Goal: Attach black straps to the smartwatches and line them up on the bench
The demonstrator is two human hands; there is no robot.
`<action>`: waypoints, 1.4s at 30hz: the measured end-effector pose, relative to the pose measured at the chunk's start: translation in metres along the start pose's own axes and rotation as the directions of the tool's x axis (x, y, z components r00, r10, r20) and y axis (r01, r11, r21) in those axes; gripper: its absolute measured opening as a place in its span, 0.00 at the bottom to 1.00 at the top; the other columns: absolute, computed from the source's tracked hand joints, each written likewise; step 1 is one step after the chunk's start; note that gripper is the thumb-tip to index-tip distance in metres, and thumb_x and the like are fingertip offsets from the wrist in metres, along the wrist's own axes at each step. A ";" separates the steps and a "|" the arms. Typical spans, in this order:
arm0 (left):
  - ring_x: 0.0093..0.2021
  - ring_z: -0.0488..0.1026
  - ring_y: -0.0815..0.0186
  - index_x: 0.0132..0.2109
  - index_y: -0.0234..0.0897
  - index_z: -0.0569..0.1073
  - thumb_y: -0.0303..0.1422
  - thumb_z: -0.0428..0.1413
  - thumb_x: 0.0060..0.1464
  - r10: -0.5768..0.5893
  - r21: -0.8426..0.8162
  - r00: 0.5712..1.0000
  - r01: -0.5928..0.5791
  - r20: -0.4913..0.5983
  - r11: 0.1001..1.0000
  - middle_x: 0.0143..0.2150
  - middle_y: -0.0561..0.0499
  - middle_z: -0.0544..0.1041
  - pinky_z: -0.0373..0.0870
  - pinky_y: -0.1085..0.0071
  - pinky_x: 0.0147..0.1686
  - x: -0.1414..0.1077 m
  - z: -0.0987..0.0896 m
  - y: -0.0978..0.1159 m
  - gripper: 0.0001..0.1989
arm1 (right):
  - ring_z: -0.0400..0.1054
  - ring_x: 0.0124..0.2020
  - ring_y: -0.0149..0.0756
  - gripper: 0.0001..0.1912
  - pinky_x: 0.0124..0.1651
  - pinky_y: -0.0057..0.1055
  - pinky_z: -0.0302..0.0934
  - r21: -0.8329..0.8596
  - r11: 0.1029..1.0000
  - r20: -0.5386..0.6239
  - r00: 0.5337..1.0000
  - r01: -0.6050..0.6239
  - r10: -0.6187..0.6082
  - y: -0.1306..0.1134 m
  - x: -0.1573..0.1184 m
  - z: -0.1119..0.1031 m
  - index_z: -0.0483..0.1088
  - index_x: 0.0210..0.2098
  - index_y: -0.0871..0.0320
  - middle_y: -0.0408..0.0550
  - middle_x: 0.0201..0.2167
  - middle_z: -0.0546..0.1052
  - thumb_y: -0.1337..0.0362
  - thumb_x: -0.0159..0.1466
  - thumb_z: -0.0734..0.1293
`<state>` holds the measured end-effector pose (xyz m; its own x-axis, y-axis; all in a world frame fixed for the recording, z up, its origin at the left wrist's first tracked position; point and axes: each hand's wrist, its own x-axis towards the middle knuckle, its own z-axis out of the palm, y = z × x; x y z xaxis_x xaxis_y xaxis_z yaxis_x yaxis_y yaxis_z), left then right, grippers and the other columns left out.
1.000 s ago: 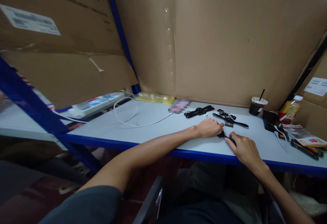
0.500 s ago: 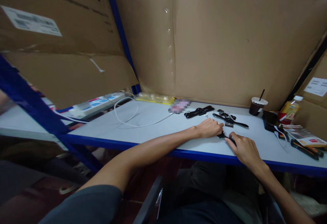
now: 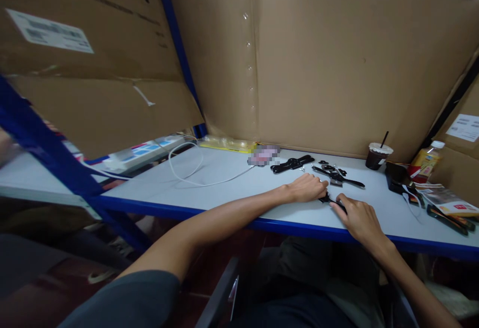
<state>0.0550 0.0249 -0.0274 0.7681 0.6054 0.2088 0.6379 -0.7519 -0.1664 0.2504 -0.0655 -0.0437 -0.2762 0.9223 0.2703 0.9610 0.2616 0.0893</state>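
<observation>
Near the table's front edge, my left hand (image 3: 307,188) and my right hand (image 3: 359,214) are closed on the two ends of a small black strap-like piece (image 3: 328,198), which lies low over the tabletop. The fingers cover much of it. Just behind them lies a black strap with a round centre (image 3: 339,176), with small black parts (image 3: 325,162) around it. Further left rests another black strapped piece (image 3: 292,164).
On the white table (image 3: 224,188) a white cable (image 3: 209,184) runs left from a blurred pink item (image 3: 264,155). A lidded cup (image 3: 377,157), a bottle (image 3: 426,162), a black box (image 3: 394,177) and a packet (image 3: 451,200) stand or lie at the right. Cardboard (image 3: 337,68) walls the back.
</observation>
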 end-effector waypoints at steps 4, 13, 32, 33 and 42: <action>0.27 0.73 0.61 0.48 0.32 0.73 0.36 0.46 0.67 -0.045 -0.027 0.999 0.045 -0.025 0.999 0.33 0.41 0.80 0.59 0.66 0.29 -0.002 -0.003 0.002 0.15 | 0.78 0.38 0.44 0.17 0.33 0.31 0.56 -0.006 1.000 -0.006 1.000 -0.003 0.003 -0.001 -0.001 -0.002 0.71 0.46 0.54 0.50 0.40 0.83 0.51 0.75 0.56; 0.27 0.70 0.64 0.52 0.35 0.70 0.32 0.46 0.66 -0.005 -0.090 0.999 0.002 -0.033 0.996 0.39 0.42 0.80 0.55 0.65 0.28 -0.005 -0.009 0.004 0.12 | 0.78 0.39 0.43 0.16 0.35 0.31 0.58 0.006 1.000 0.003 1.000 -0.007 0.007 -0.002 -0.001 -0.002 0.71 0.47 0.54 0.51 0.40 0.83 0.52 0.75 0.57; 0.27 0.70 0.66 0.48 0.37 0.73 0.36 0.48 0.67 0.259 -0.091 0.963 -0.265 -0.073 0.960 0.36 0.46 0.79 0.57 0.68 0.27 -0.013 -0.020 -0.020 0.12 | 0.78 0.38 0.44 0.16 0.33 0.32 0.56 -0.001 1.000 -0.008 1.000 0.004 -0.004 -0.001 -0.001 -0.001 0.71 0.47 0.55 0.50 0.39 0.83 0.52 0.75 0.57; 0.27 0.71 0.66 0.49 0.37 0.73 0.36 0.47 0.67 0.259 -0.087 0.963 -0.264 -0.071 0.961 0.37 0.46 0.79 0.57 0.69 0.27 -0.012 -0.020 -0.020 0.12 | 0.78 0.37 0.43 0.16 0.33 0.32 0.56 -0.001 1.000 -0.010 1.000 0.002 -0.002 -0.001 0.000 0.000 0.71 0.47 0.55 0.50 0.39 0.83 0.52 0.75 0.57; 0.28 0.72 0.65 0.50 0.38 0.72 0.36 0.51 0.66 0.250 -0.177 0.965 -0.262 -0.084 0.949 0.33 0.48 0.78 0.59 0.69 0.28 -0.012 -0.021 -0.023 0.11 | 0.78 0.36 0.43 0.16 0.31 0.31 0.54 -0.007 1.000 -0.035 0.999 0.017 -0.018 0.001 0.000 0.002 0.71 0.45 0.55 0.50 0.38 0.83 0.52 0.75 0.56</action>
<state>0.0297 0.0296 -0.0059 0.8957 0.3738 0.2409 0.3944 -0.9180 -0.0417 0.2512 -0.0649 -0.0461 -0.2934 0.9071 0.3019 0.9560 0.2757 0.1005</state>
